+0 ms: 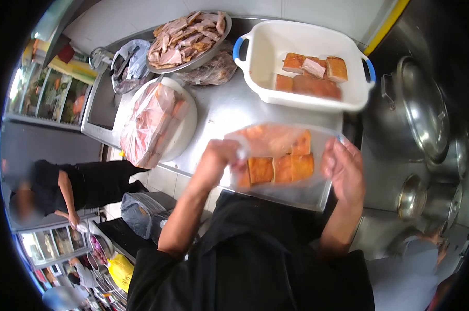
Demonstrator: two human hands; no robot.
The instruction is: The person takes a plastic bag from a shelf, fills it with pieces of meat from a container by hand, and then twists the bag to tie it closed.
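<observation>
Hands [221, 160] [344, 168] gripping clear bag [276, 155] between them, probably pork slabs [281, 168] inside

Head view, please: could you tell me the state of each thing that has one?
clear bag: held up by both hands, orange meat blocks inside
left hand: gripping the bag's edge
right hand: gripping the bag's other edge
white tub: uncovered, a few meat blocks inside
metal pot: lidded
</observation>
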